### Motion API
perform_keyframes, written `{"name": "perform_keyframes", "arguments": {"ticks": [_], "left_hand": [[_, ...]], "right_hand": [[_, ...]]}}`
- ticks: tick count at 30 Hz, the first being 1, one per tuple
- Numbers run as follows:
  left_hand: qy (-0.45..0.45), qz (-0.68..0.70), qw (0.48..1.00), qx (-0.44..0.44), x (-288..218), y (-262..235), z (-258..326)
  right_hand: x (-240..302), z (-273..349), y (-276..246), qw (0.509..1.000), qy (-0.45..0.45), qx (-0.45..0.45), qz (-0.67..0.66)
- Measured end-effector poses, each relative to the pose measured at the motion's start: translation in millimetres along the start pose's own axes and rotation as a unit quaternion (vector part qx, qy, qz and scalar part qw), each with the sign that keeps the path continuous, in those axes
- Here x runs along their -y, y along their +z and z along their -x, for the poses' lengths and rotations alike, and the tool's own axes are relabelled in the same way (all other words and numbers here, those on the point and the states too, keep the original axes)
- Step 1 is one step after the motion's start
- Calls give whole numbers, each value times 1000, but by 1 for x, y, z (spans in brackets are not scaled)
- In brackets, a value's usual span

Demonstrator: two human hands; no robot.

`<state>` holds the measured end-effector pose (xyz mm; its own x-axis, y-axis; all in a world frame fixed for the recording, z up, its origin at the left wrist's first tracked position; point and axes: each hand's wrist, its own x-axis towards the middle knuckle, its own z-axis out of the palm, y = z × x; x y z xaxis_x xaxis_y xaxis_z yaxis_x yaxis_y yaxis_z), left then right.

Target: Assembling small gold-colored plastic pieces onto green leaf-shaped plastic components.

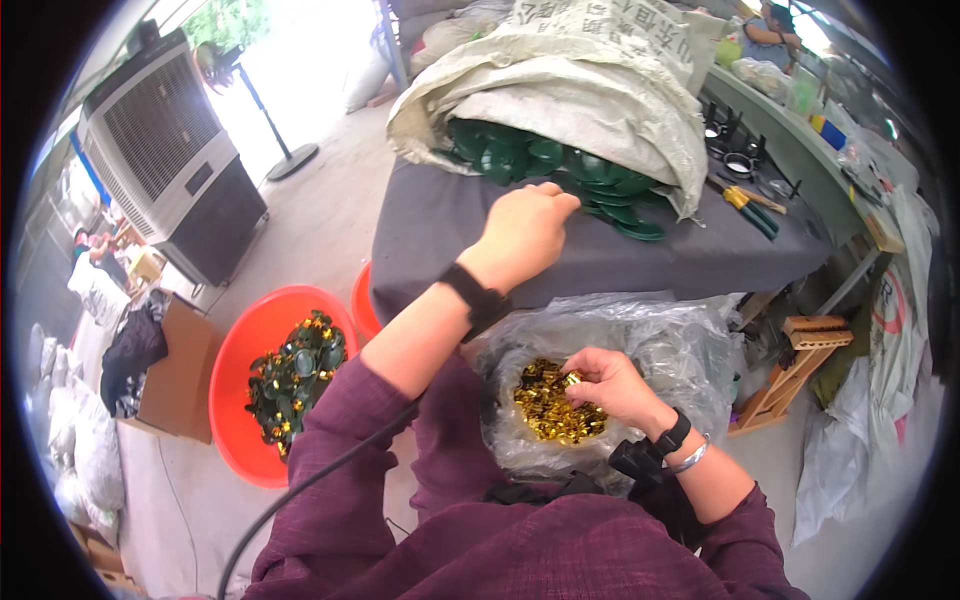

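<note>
Gold bits (552,405) sit heaped in a clear bag (690,350) on the person's lap, just below the table (600,255) edge. R hand (608,385) is inside the bag mouth, fingers curled in a pinch on a small gold piece at the top of the heap; rest of the fingers bent in close. Black strap and a silver bangle on that wrist.

L hand (525,230) is stretched up over the grey tabletop, fingers folded loosely under, tips at the edge of the green discs (560,170); can't tell if it has one in its grasp. Black band on the L wrist.

The discs spill out of a big pale woven sack (580,85) lying on the table, a few loose ones near its mouth on the R side.

Farther out: yellow-handled pliers (748,205) on the table's R part, w/ small dark items beyond. On the floor to the L, a red tub (235,400) holding finished green-and-gold pieces (295,375), a 2nd red tub edge just beside it under the table. Cardboard box (180,375) L of the tub, a large air cooler (170,160) behind, and a standing fan (260,95) near the bright doorway. Wooden rack (795,370) on the floor R.
</note>
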<state>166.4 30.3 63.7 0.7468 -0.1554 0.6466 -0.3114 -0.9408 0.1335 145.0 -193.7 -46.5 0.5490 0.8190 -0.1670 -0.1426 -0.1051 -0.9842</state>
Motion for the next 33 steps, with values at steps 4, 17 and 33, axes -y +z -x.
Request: {"name": "perform_keyframes", "arguments": {"ticks": [4, 17, 33], "left_hand": [[49, -14, 999, 2, -26, 42, -31], [22, -169, 985, 18, -1, 57, -21], [-73, -66, 994, -52, 13, 3, 50]], "right_hand": [[-9, 5, -10, 986, -42, -31, 159], [1, 12, -25, 965, -37, -75, 247], [29, -41, -59, 951, -253, -171, 50]]}}
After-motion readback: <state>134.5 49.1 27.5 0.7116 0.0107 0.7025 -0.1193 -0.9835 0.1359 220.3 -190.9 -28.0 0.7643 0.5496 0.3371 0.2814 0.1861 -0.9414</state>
